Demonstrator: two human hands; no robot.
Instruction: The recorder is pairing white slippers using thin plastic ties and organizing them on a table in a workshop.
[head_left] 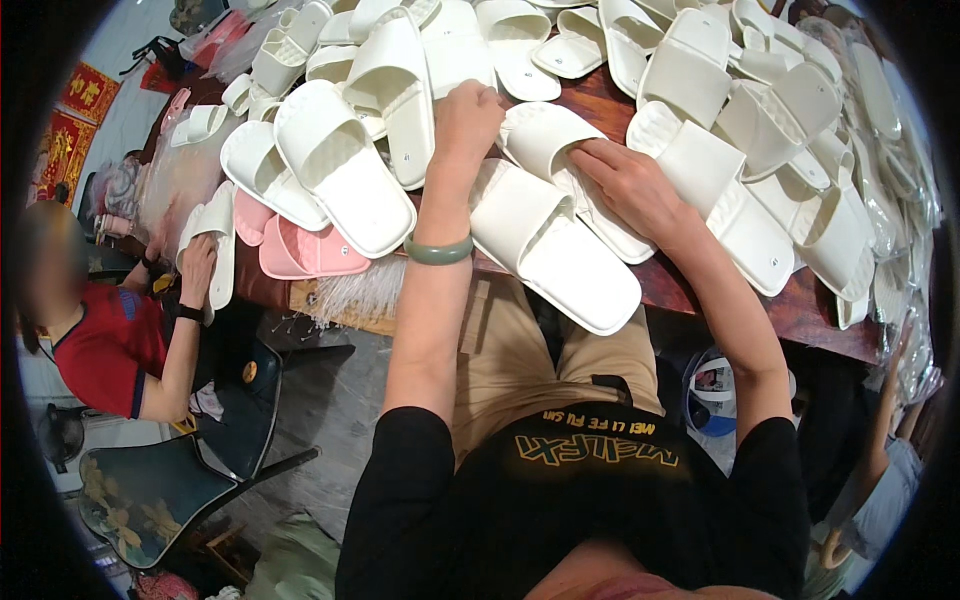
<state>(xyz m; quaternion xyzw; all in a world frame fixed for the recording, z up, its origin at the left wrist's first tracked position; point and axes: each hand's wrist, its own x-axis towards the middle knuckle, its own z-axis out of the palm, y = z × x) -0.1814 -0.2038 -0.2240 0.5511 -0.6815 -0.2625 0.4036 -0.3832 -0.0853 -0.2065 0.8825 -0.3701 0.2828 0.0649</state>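
Observation:
My left hand (468,122), with a green bangle on its wrist, reaches forward with its fingers curled at the heel end of a white slipper (457,50). Its fingertips are partly hidden. To the right, my right hand (630,190) lies over another white slipper (545,130), its fingers at the edge of the strap and its thumb mostly out of sight. A white slipper (590,285) sits between my forearms, its heel jutting over the table's near edge. Further white slippers (345,165) lie close to the left of my left forearm.
White slippers (690,70) crowd the dark red wooden table (690,285), with pink slippers (310,250) at its left. Clear plastic wrapping (905,230) hangs at the right. A person in red (110,340) holds a white slipper at the left, near a dark chair (160,490). Another person's arm (880,440) shows at the right.

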